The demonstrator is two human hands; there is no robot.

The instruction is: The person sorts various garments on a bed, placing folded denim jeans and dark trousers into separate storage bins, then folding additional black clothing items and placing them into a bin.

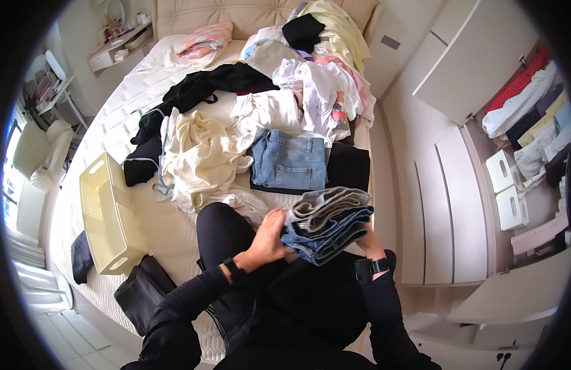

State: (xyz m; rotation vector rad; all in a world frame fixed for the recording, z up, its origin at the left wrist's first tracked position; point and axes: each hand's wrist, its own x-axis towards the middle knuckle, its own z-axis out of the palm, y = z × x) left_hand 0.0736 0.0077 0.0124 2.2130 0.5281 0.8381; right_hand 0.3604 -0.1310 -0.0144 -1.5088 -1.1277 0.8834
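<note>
A stack of folded jeans (pixel 329 226), grey on top and blue denim below, is held up over my lap. My left hand (pixel 270 236) grips its left side, thumb and fingers around the folds. On the other side my right hand (pixel 369 243) holds the stack, its fingers partly hidden behind the denim. Just beyond lies a folded pair of light blue jeans (pixel 290 162) on dark folded cloth. To its right is a folded black garment (pixel 349 165). A crumpled cream garment (pixel 200 155) lies to the left.
A yellow plastic basket (pixel 123 210) stands at the bed's left, with dark folded garments (pixel 144 289) beside it. Piled clothes (pixel 322 88) cover the far right of the mattress (pixel 165 231). At right, an open wardrobe door (pixel 475 60) juts out near white storage boxes (pixel 500 171).
</note>
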